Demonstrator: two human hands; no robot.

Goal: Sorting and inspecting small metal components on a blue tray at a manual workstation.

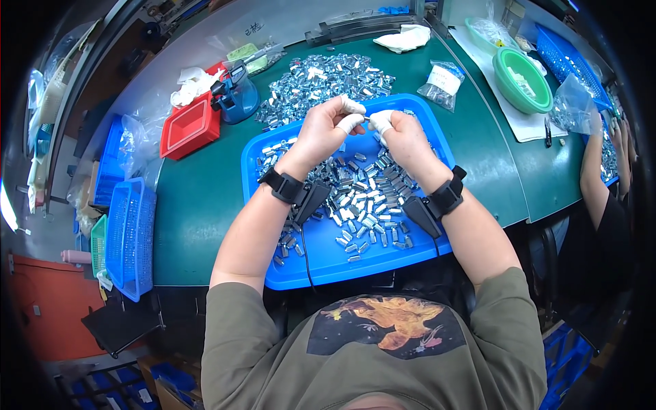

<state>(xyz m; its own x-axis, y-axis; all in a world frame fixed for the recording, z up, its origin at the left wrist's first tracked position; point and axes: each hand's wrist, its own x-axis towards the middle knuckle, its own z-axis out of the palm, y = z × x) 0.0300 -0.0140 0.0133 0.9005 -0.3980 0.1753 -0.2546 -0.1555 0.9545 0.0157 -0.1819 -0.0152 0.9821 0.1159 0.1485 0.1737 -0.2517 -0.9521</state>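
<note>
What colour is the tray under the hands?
Bright blue: the tray shows best in the head view, beneath both hands.

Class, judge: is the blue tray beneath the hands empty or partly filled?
Partly filled: loose metal pieces lie in the blue tray, leaving patches bare.

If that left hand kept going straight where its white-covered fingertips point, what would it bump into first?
First, probably the small, dark, metallic-looking piece right at the tips of the left hand, then the white-covered fingertips of the right hand. Depth there is hard to judge.
</note>
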